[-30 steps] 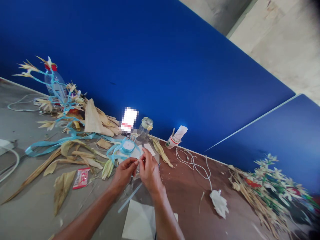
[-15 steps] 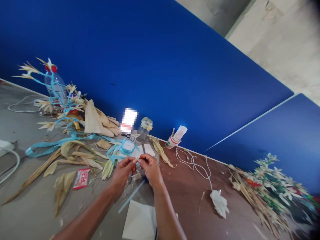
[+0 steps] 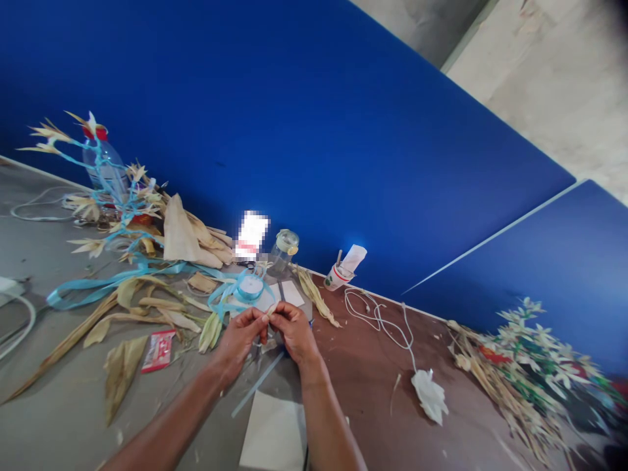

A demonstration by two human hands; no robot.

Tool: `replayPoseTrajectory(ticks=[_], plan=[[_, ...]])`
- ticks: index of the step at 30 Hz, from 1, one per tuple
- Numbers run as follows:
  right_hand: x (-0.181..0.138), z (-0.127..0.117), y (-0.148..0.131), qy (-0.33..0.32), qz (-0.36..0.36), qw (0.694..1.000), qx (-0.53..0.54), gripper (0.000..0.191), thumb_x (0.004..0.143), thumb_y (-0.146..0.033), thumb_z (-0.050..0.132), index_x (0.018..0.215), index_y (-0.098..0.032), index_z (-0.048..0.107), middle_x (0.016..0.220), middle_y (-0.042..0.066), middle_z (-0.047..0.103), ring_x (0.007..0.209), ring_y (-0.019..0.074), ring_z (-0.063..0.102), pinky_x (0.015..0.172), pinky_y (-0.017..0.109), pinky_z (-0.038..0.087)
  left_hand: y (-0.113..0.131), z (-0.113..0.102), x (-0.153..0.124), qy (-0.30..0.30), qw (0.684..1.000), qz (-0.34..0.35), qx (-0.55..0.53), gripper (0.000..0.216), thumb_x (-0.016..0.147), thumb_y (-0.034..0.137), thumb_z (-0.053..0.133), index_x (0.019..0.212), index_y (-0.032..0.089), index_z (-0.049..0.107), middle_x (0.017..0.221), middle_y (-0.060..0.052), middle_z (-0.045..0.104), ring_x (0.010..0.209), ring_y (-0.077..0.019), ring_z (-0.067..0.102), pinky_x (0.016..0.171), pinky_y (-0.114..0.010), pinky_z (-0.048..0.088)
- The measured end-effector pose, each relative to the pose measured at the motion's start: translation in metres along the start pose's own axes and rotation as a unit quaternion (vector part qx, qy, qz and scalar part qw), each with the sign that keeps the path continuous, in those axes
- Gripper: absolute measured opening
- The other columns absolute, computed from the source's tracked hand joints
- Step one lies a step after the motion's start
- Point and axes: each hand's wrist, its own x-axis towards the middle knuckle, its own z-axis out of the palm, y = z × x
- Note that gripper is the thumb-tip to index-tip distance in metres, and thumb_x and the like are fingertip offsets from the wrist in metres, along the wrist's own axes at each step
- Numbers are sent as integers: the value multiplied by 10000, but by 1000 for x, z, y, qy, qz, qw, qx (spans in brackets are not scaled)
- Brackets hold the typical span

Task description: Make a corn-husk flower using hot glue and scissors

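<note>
Blue partition panels [image 3: 294, 131] rise behind a tabletop [image 3: 363, 379] that is grey on the left and reddish brown on the right. Toward the far left, light-blue branches [image 3: 101, 157] tipped with pale husk flowers spread in front of a clear bottle with a red cap [image 3: 112, 175]; at the far right, a cluster of white flowers with green stems [image 3: 544, 350] stands beside dried husk strips [image 3: 515, 402]. Loose husks [image 3: 125, 373] lie across the grey side. Near the front edge is a white block or sheet [image 3: 272, 432], partly covered by the right forearm.

Both hands meet above the middle of the table, just in front of a spool of light-blue ribbon [image 3: 249, 288]. On the left hand [image 3: 245, 332] the thumb and forefinger are pinched together, with the other fingers curled underneath; the right hand [image 3: 295, 330] makes a similar close pinch, its tips almost touching those of the left. Between them is a pale sliver [image 3: 271, 309], apparently husk: small, narrow and cream-coloured, mostly hidden by the fingertips, so its full shape cannot be told.
</note>
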Motion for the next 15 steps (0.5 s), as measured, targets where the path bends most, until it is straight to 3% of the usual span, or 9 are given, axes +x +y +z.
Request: replayPoseTrajectory(ticks=[7,15], plan=[[3,-3,4,-11,27,997,68,123,595,-240,731,650,-161,656,569,-44,541,507,78,406,524,208,337,0,2,-2,-12,997,-33,-66,229,644,338,744,660,158,604,520,39,517,508,-83,431,524,-215,346],[4,-11,4,-29,25,997,63,135,610,-267,745,703,-180,700,621,-22,598,522,83,441,541,219,350,2,3,-2,-1,998,-31,-60,206,646,314,741,689,156,617,538,26,567,508,-91,475,533,-219,370]])
